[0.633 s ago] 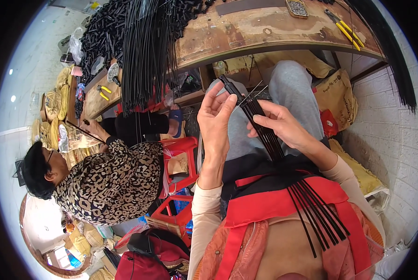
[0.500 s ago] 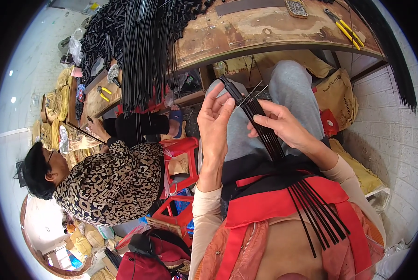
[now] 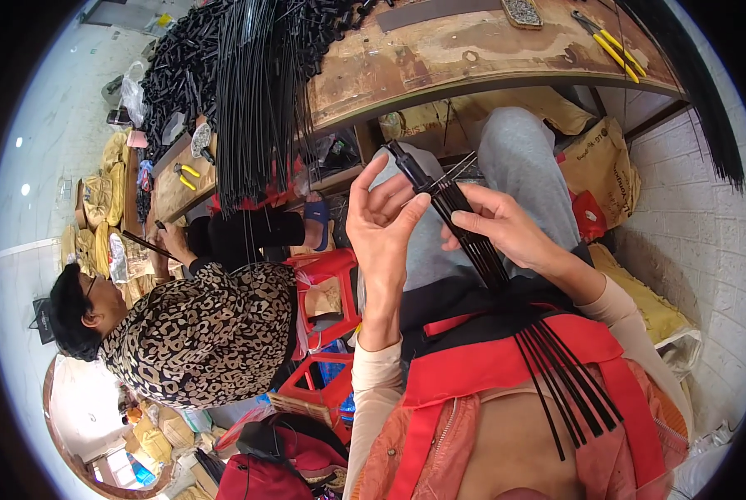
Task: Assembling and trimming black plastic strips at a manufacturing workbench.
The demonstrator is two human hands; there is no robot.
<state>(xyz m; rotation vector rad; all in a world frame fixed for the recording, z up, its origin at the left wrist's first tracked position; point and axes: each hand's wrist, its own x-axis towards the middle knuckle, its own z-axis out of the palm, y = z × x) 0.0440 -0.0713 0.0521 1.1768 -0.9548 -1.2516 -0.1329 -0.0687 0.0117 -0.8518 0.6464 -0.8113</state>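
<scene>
Both hands close on one bundle of thin black rods [image 3: 473,242] over the lap: the left hand [image 3: 381,218] near its capped top, the right hand [image 3: 502,227] just below. Two yellow-handled pliers [image 3: 606,43] lie on the wooden worktop [image 3: 440,58].

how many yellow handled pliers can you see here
2: one pair of yellow-handled pliers on the workbench at top right, another pair on the far bench at left. More may be hidden.
</scene>
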